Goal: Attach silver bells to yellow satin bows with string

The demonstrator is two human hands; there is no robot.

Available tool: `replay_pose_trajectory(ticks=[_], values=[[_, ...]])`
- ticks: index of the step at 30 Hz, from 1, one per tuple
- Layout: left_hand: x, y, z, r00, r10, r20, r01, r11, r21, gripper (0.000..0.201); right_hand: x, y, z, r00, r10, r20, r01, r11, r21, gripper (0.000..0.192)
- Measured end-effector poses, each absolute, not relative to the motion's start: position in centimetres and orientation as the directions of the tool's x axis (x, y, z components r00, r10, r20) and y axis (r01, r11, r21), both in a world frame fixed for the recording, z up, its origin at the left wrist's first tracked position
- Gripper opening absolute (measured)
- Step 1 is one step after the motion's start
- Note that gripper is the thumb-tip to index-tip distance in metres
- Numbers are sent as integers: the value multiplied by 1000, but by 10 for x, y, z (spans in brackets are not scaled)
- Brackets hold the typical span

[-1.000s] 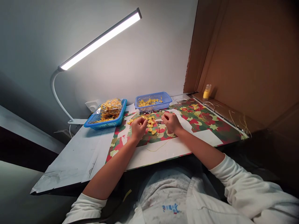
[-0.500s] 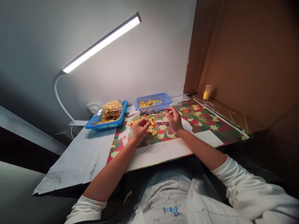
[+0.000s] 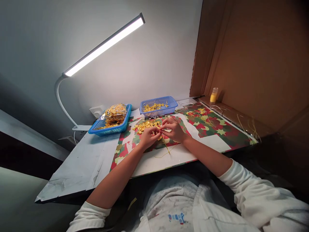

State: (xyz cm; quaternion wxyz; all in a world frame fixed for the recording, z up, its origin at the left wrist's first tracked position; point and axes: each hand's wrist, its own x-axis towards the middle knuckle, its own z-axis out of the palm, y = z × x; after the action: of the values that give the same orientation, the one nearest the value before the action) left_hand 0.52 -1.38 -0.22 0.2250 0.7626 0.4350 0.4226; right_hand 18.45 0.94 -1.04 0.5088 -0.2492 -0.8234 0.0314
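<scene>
My left hand (image 3: 150, 136) and my right hand (image 3: 174, 129) meet over the camouflage-patterned sheet, fingertips pinched together. Yellow string (image 3: 166, 145) hangs from between them towards the table's front edge. Whatever small piece sits at the fingertips is mostly covered by my fingers. Just beyond my left hand lies a pile of small yellow bow-shaped pieces (image 3: 144, 126). A thin strand of string also loops beside my right wrist.
At the back stand a blue basket (image 3: 109, 130) with a bag of yellow pieces and a periwinkle basket (image 3: 158, 112) of bows. A lit lamp (image 3: 106, 45) arches above. Loose strings (image 3: 205, 120) lie right, near a small yellow-filled bottle (image 3: 213, 96).
My hands were apart, the right one raised further back. Now they have come together at the fingertips, and the yellow string hangs below them.
</scene>
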Motion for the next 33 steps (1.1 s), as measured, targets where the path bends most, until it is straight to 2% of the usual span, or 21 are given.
replay_pose_trajectory(ticks=[8,14,21,26,29,33], values=[[5,-15,-3,300,831,469,519,-554,651,17,185,14,-12,-391,519,760,392,841,-372,6],[5,-14,-3,309,832,460,520,-553,651,21,183,14,-12,-397,581,711,385,808,-446,10],[5,-13,-4,312,838,448,503,-545,671,23,181,18,-14,-325,636,700,383,765,-518,12],[5,-14,-3,295,847,442,499,-531,685,24,183,17,-11,-274,593,757,348,795,-497,12],[6,-14,-3,293,848,442,502,-530,684,25,185,14,-9,-324,566,758,345,817,-462,9],[6,-14,-2,304,843,445,510,-538,671,23,185,13,-10,-395,587,707,395,803,-447,7]])
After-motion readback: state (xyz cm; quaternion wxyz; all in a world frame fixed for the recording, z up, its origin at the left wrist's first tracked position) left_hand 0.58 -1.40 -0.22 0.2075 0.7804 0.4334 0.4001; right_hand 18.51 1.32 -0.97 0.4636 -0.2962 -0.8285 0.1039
